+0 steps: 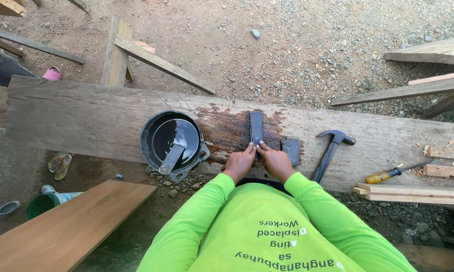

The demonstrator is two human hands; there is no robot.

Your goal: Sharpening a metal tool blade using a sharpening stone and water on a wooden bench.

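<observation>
Both hands press down on a small flat piece, seemingly a blade, at the near end of a dark sharpening stone (256, 127). The stone lies lengthwise away from the person on a wide weathered plank serving as the surface (86, 116). Left hand (239, 161) and right hand (276, 160) sit side by side, touching, fingers (250, 147) drawn narrow and flat on the piece. The piece itself is mostly hidden, too small to identify for certain.

The wood around the stone is wet and dark. A black bucket of water (172, 139) stands just left of the patch, probably kept close for wetting. A second dark block (291, 149) lies just right of the stone.

A claw hammer (331, 151) rests farther right, and a yellow-handled screwdriver (391, 174) beyond it, both apart from the hands. The stone sits near the plank's near edge, with bare plank ahead.
</observation>
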